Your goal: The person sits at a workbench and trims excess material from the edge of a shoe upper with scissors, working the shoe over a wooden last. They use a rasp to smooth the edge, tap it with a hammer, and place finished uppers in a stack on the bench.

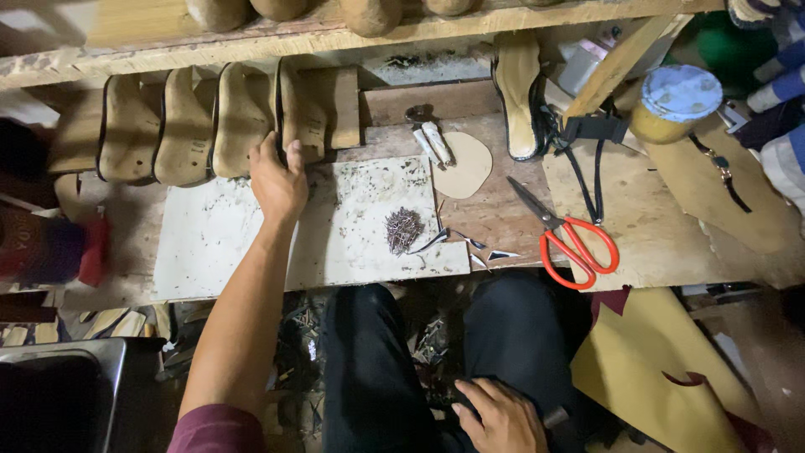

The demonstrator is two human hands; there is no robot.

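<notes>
Your left hand (278, 180) on the rightmost last (302, 109); right hand (501, 415) low on your lap.

Four lasts stand in a row under the shelf (251, 46); your left fingers curl over the fourth one's edge, thumb up. Right fingers are closed around a dark handle (555, 417) against your knee. On the white board (335, 235): one nail pile (403, 228). Right of it, one pair of red scissors (570, 239), one oval cutout (465, 165), one jar (671, 105).

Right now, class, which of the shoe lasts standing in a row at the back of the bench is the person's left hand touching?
The rightmost last of the row: the left hand grips its lower edge, while the three lasts to its left stand untouched.
</notes>
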